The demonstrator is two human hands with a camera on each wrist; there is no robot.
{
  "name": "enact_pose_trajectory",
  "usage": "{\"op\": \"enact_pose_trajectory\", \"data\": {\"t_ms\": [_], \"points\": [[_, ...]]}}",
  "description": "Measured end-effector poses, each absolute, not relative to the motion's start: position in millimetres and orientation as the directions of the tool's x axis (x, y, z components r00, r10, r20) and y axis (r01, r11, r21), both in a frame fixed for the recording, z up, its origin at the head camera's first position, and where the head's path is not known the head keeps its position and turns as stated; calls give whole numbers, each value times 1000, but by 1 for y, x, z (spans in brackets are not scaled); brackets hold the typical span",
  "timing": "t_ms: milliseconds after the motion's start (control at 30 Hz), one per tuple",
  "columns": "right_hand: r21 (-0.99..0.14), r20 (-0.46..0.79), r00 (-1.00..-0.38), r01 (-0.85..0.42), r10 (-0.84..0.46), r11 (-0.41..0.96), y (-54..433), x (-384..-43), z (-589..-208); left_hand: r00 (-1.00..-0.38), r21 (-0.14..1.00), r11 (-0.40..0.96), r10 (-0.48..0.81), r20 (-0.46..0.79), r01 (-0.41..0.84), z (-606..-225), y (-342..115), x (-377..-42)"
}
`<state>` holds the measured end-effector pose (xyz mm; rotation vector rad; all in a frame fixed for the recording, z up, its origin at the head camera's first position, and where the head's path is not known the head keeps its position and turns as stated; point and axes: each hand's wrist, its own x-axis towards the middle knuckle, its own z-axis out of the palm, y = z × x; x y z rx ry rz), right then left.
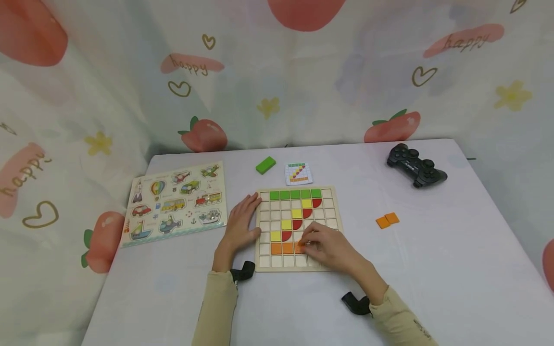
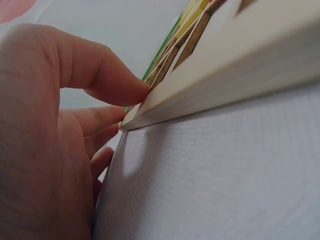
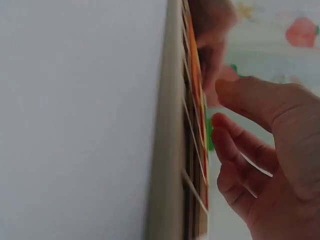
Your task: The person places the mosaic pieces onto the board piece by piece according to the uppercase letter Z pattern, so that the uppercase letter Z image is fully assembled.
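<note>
A square wooden grid board (image 1: pixel 265 263) lies on the table with rows of coloured tiles in it. My left hand (image 1: pixel 240 222) rests along its left edge; in the left wrist view the thumb (image 2: pixel 117 82) touches the frame. Over the lower middle of the board, my right hand (image 1: pixel 326 247) pinches an orange tile (image 1: pixel 298 248) at the third spot of the orange row; its fingertips partly cover the tile. Green tiles (image 1: pixel 295 194) line the top row. Yellow tiles (image 1: pixel 286 224) and red curved tiles (image 1: pixel 296 224) step diagonally between. In the right wrist view, the right fingers (image 3: pixel 245 145) are bent beside the board.
Two loose orange tiles (image 1: pixel 387 220) lie right of the board. Behind it are a pattern card (image 1: pixel 298 174) and a green block (image 1: pixel 266 165). A vehicle puzzle board (image 1: pixel 175 204) lies at left, a black game controller (image 1: pixel 415 166) at back right.
</note>
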<state>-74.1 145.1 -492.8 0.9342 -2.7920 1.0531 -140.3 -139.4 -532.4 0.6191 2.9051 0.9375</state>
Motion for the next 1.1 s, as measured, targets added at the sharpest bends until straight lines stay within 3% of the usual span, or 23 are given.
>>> {"op": "enact_pose_trajectory", "data": {"t_ms": [300, 567, 700, 867, 1100], "points": [[-527, 153, -935, -350, -319, 774, 242, -87, -481, -921, 572, 736, 376, 96, 361, -535, -140, -139], [-452, 137, -956, -295, -261, 842, 303, -80, -489, -920, 561, 746, 383, 78, 359, -533, -139, -140], [-458, 217, -944, -323, -248, 828, 296, -77, -492, -921, 558, 749, 384, 74, 357, -533, -139, -140], [-480, 347, -876, -472, -334, 740, 262, -75, -490, -921, 563, 745, 382, 80, 358, -533, -139, -140], [-505, 295, -827, -560, -478, 657, 197, -69, -487, -916, 575, 725, 380, 124, 379, -535, -139, -140]]}}
